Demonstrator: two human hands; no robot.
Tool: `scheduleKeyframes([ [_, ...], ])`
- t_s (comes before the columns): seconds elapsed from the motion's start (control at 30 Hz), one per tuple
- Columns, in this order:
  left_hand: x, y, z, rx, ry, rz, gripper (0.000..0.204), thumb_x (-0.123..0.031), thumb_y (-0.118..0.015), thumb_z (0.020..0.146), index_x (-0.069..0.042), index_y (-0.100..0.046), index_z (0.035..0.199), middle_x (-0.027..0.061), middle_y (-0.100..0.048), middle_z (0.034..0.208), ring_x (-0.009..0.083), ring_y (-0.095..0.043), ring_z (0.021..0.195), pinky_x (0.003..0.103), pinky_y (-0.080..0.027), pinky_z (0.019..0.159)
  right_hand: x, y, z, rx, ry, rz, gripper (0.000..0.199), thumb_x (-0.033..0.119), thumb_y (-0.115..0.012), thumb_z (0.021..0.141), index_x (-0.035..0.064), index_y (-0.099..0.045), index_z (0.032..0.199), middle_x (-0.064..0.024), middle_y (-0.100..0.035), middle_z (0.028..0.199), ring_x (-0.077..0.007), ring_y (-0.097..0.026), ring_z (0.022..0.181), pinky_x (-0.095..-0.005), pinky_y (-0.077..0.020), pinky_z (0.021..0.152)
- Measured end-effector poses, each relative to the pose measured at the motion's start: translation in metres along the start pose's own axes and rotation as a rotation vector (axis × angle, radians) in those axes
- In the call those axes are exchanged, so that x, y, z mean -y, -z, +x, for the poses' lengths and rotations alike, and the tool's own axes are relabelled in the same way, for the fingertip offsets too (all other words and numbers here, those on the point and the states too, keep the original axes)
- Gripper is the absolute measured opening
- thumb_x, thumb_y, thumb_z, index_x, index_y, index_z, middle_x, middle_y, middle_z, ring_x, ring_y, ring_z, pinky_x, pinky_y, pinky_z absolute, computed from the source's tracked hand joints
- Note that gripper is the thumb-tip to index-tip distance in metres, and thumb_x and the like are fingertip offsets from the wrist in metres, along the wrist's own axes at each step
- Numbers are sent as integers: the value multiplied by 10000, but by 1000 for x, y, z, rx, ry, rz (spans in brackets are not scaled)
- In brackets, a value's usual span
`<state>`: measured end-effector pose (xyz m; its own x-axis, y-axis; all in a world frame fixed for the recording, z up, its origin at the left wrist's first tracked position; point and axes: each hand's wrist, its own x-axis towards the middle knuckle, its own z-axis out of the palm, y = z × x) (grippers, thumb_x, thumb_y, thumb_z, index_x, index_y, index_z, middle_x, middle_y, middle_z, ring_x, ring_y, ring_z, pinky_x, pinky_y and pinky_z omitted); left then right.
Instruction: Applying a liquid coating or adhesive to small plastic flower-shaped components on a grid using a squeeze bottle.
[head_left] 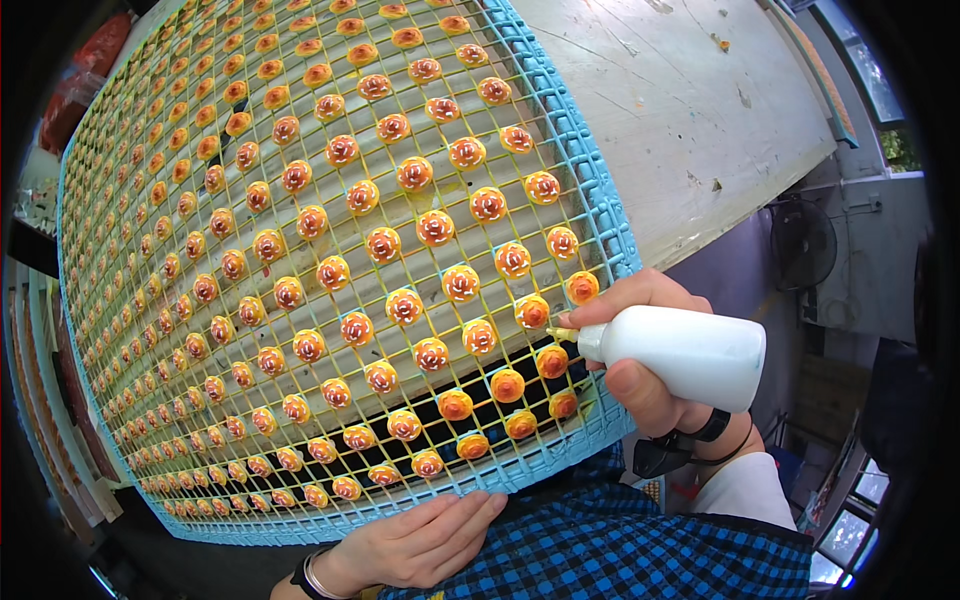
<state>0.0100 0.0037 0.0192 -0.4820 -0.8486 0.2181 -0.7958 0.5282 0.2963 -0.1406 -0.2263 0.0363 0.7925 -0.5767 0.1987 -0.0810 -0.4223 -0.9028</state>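
Note:
A white plastic squeeze bottle (700, 350) with a narrow yellowish nozzle is gripped in my right hand (645, 400), tilted so its tip points left. The nozzle sits close to an orange-red rosette (531, 311) with a yellow edge. Many such rosettes stand in rows on a yellow grid (480, 375) framed by a woven light blue rim (585, 165). White strokes mark many of them, while several near the right corner, like one rosette (508, 385), are plain orange. My left hand (430, 540) lies against the rim's near edge, fingers extended together, its thumb hidden.
Underneath the grid is a worn, pale tabletop (660, 110) reaching to the upper right. A dark fan (803, 240) stands beyond it at the right. A blue-and-black checked apron (580, 535) covers my lap. Red plastic bags (95, 60) lie at the far left.

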Motion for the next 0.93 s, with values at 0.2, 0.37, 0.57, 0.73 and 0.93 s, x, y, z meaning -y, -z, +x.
scheduleKeyframes([
  [0.2,0,0,0,5,1,-5,157,-177,-527,852,-113,-661,904,44,-597,1198,149,-541,1107,267,-399,959,0,4,-6,-38,-80,36,297,250,-685,768,-33,-640,844,-109,-616,749,-187,-605,564,-263,-478,524],
  [0.37,3,4,2,-10,0,-12,158,-176,-525,854,-115,-662,905,41,-598,1197,149,-539,1108,268,-400,957,1,2,-5,-28,-57,21,288,252,-680,775,-28,-640,831,-107,-617,743,-191,-609,565,-266,-480,518],
  [0.57,2,2,3,-18,5,-15,156,-176,-527,854,-114,-662,903,38,-599,1195,147,-538,1109,265,-403,954,2,2,-4,-20,-43,-9,268,247,-684,778,-16,-640,803,-115,-625,757,-190,-612,559,-262,-484,505],
  [0.73,2,3,2,-9,9,-23,154,-175,-527,855,-118,-664,899,34,-599,1196,144,-538,1108,260,-404,952,0,2,-3,-22,-14,-19,260,239,-684,779,-16,-639,792,-118,-628,777,-188,-614,559,-262,-485,505],
  [0.93,3,3,3,-10,4,-4,155,-173,-526,857,-122,-665,899,34,-600,1194,142,-538,1107,257,-398,960,0,2,-5,-39,-51,0,263,241,-681,785,-16,-636,823,-129,-626,792,-195,-620,579,-265,-488,522],
])
